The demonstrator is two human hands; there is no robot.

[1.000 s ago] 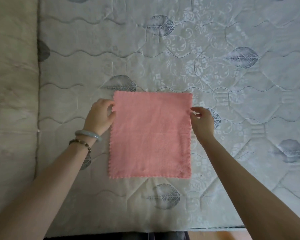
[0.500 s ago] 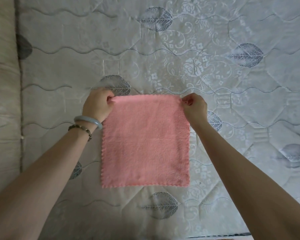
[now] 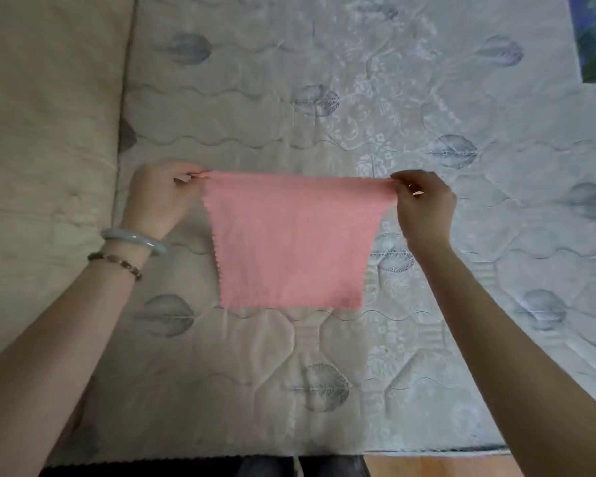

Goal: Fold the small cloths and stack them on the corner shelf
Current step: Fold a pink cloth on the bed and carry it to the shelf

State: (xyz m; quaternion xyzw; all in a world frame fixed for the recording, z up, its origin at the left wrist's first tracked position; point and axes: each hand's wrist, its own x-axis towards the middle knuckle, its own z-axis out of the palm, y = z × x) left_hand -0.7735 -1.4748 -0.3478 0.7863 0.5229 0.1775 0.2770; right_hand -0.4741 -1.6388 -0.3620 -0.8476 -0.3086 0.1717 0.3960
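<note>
Item: pink cloth [image 3: 289, 242], one, small, with a zigzag-cut edge; unfolded, held up by its two upper corners and pulled taut between them over the mattress [image 3: 324, 373]; lower edge hangs free, narrower than the top; whether it touches the mattress cannot be told.

Left hand [image 3: 159, 197]: fingers [image 3: 195, 175] and thumb closed in a pinch on the upper left corner; pale bangle [image 3: 133, 239] and beaded bracelet [image 3: 116, 261] on the wrist.

Right hand [image 3: 424, 204]: fingers [image 3: 401, 180] and thumb closed in a pinch on the upper right corner; other fingers curled beneath.

Corner shelf: not in view; no other cloths in view.

Stage, as judged: first fold not yet made.

Hazards, as judged: each pinch takes only a small bit of corner, so a sideways tug may pull one free and drop that side; the free lower corners draw inward, so laying the cloth down without spreading it may leave creases; unequal height of the hands would bring the edges together askew, giving a lopsided fold that stacks badly.
</note>
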